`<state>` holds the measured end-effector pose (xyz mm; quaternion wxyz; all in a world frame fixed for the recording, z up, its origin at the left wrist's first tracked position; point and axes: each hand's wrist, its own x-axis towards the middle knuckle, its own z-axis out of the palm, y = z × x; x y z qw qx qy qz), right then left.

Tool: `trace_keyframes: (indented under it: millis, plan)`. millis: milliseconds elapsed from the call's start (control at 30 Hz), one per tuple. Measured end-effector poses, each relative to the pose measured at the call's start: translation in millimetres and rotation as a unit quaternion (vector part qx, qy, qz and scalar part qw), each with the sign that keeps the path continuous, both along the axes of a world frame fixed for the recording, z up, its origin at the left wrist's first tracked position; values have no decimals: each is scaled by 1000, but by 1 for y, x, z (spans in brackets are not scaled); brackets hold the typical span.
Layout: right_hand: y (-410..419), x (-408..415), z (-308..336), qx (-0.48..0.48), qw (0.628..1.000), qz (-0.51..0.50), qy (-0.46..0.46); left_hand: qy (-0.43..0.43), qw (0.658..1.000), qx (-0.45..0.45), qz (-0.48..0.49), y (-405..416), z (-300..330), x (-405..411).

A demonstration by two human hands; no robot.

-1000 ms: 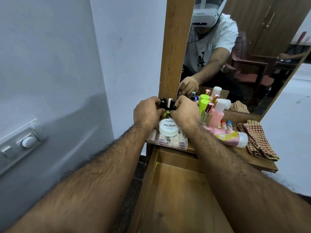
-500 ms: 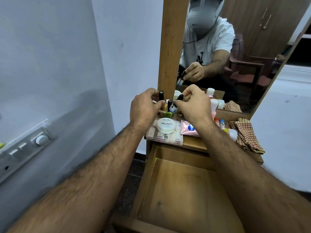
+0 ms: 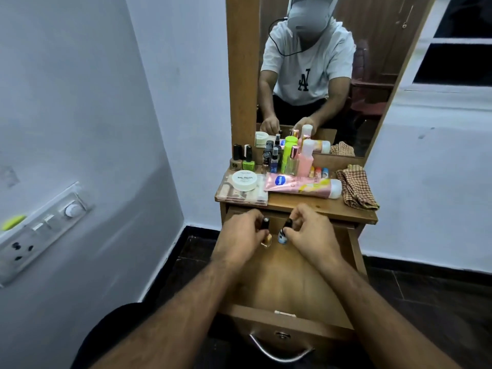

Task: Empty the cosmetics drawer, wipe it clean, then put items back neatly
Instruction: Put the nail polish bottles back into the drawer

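Observation:
The wooden drawer [image 3: 287, 319] stands pulled out below the dresser top, its floor bare. My left hand [image 3: 243, 235] pinches a small beige nail polish bottle [image 3: 266, 237] with a black cap. My right hand [image 3: 308, 230] pinches a small blue-labelled bottle [image 3: 282, 235] with a black cap. Both bottles hang over the back of the drawer, close together. On the dresser top remain two nail polish bottles [image 3: 245, 158], a white nail polish remover tub [image 3: 244, 180] on a clear palette, small spray bottles [image 3: 271, 158], a pink bottle [image 3: 304, 161] and a pink lotion tube [image 3: 306, 186].
A checked cloth [image 3: 356, 189] lies at the right end of the dresser top [image 3: 319, 207]. A mirror [image 3: 332, 75] stands behind the cosmetics. A switch panel [image 3: 45, 227] sits on the left wall. The drawer's metal handle [image 3: 279, 352] faces me.
Both hands lifted one small bottle each from the back left of the dresser top and brought them down and toward me, over the open drawer.

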<state>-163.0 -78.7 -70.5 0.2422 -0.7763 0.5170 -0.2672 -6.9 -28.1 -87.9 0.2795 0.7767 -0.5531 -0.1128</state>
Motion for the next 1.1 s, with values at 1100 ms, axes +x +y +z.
trace_keyframes:
  millis: [1100]
  plan:
    - [-33,55,-63,133,987,8,89,-39,996,81,7,-25,-31,22]
